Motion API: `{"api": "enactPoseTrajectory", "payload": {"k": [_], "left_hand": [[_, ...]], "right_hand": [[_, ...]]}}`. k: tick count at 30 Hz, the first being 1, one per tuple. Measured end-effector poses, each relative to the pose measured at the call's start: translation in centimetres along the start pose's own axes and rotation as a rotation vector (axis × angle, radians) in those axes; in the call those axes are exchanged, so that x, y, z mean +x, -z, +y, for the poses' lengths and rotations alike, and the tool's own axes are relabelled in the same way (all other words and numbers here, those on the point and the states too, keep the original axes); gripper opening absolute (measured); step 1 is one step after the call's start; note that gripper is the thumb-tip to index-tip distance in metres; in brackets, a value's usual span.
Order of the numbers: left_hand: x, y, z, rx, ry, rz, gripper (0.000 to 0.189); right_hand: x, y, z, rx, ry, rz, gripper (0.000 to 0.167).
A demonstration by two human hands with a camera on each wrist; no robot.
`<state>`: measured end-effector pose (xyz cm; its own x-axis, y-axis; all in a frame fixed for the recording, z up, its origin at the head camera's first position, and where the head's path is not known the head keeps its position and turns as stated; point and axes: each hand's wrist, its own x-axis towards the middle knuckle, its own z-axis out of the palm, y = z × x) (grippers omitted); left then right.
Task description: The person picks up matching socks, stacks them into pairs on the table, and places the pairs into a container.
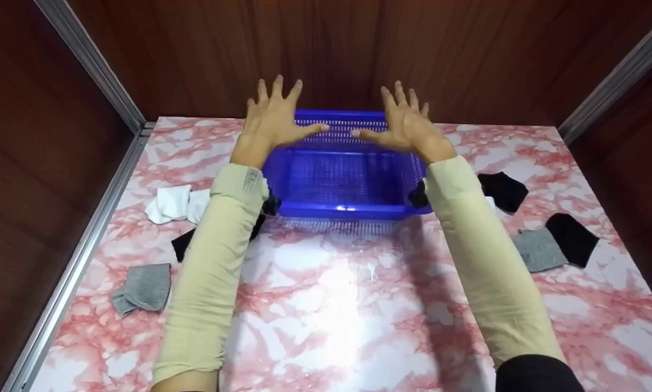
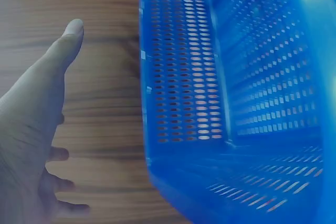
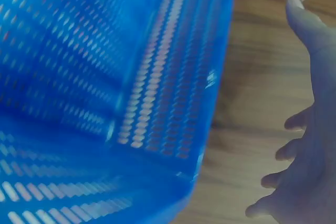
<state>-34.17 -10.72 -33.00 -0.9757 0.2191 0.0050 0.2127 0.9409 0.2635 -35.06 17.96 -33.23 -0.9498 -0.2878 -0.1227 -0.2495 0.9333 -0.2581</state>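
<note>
A blue-purple plastic basket with slotted walls stands near the back of the table, its inside bare. Over its back left corner my left hand is spread, fingers pointing away and thumb turned inward. My right hand mirrors it over the back right corner, fingers apart. Neither hand holds anything. In the left wrist view the left hand hangs apart from the basket rim. The right wrist view likewise shows a gap between the right hand and the basket.
At left lie white socks, a black sock and a grey sock. At right are a black sock, a grey sock and another black one. A wooden panel rises behind the marbled table.
</note>
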Motion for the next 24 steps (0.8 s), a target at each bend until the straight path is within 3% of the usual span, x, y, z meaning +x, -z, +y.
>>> {"api": "enactPoseTrajectory", "payload": {"k": [5, 11, 17, 24], "left_hand": [[-1.7, 1.8, -0.3, -0.019, -0.010, 0.026, 0.116], [-4.4, 3.1, -0.9, -0.053, -0.037, 0.079, 0.110], [-6.7, 2.6, -2.3, -0.157, -0.055, 0.110, 0.105], [-8.8, 1.1, -4.7, -0.245, -0.052, 0.167, 0.096]], "right_hand": [[-1.0, 0.8, -1.9, 0.025, 0.091, 0.086, 0.119], [-2.3, 1.6, -4.6, 0.073, 0.181, 0.162, 0.094], [-3.3, 1.0, -7.7, 0.132, 0.282, 0.208, 0.075], [-4.3, -0.5, -11.1, 0.172, 0.365, 0.198, 0.065]]}}
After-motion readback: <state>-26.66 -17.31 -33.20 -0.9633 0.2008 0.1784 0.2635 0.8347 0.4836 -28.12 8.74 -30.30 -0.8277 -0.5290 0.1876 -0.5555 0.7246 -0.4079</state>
